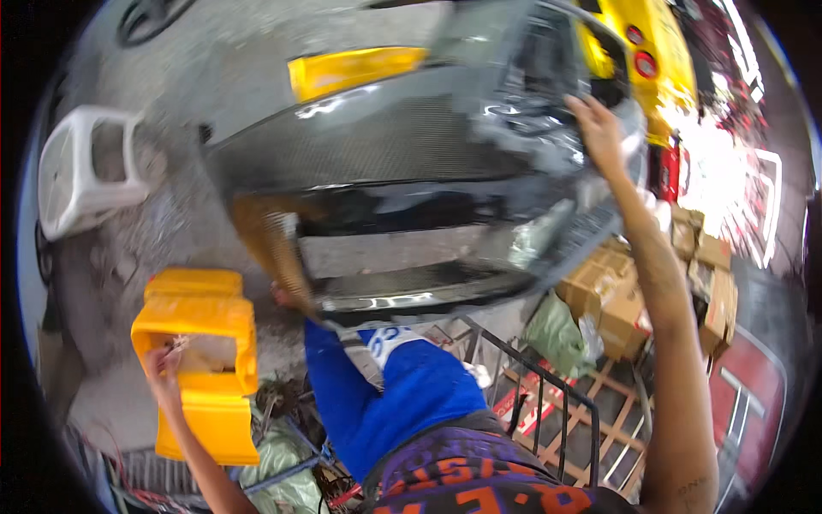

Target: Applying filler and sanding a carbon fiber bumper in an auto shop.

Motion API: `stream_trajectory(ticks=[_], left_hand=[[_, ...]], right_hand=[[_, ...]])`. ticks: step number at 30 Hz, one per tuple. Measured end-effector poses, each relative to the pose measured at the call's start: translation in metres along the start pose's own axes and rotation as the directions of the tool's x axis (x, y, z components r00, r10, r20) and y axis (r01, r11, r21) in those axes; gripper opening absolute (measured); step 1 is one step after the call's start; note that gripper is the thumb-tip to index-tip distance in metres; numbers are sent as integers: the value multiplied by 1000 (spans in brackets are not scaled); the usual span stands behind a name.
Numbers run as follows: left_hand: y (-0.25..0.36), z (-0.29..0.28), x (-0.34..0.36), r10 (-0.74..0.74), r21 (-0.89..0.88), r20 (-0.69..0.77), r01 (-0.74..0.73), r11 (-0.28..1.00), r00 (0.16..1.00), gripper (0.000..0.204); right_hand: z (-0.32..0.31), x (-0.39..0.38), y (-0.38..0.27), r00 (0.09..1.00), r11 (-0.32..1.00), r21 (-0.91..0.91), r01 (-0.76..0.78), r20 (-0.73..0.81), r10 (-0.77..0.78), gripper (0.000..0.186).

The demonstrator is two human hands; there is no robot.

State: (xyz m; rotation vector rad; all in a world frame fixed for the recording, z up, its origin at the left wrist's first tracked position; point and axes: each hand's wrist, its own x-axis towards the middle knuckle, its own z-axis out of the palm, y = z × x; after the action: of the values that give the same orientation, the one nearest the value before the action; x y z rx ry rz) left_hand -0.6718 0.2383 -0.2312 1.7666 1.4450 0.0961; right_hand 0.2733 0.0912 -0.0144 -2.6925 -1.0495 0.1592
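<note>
My right hand grips the upper right edge of a large glossy black car body panel with a carbon-weave surface and a long opening. The panel spans the middle of the view, above my blue-trousered legs. My left hand is at lower left, fingers curled at the hollow of an orange plastic stool or stack of stools. Small light bits show at the fingertips; whether it holds them or the rim I cannot make out.
A white plastic stool stands at left. A yellow panel lies behind the black one, and a yellow car is at upper right. Cardboard boxes, a green sack and a black metal frame are at lower right.
</note>
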Motion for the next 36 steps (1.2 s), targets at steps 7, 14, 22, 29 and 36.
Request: stream_trajectory(ticks=[7,14,22,29,36], left_hand=[[436,104,33,393,-322,61,-355,878,917,29],[573,285,-26,693,-565,117,-526,636,711,27],[592,307,-33,614,-591,95,-452,668,784,23],[587,314,-20,737,-594,94,-557,581,669,15],[590,323,-14,766,-685,73,-526,504,638,15]], right_hand=[[-38,-19,-4,995,984,-159,-76,-73,65,79],[-20,-17,-18,994,988,-154,25,-105,-41,74],[-24,-18,-9,983,981,-179,70,-157,-98,79],[-35,-28,-35,989,986,-151,76,-116,-94,51],[-36,-20,-21,982,983,-182,22,-181,-56,56]])
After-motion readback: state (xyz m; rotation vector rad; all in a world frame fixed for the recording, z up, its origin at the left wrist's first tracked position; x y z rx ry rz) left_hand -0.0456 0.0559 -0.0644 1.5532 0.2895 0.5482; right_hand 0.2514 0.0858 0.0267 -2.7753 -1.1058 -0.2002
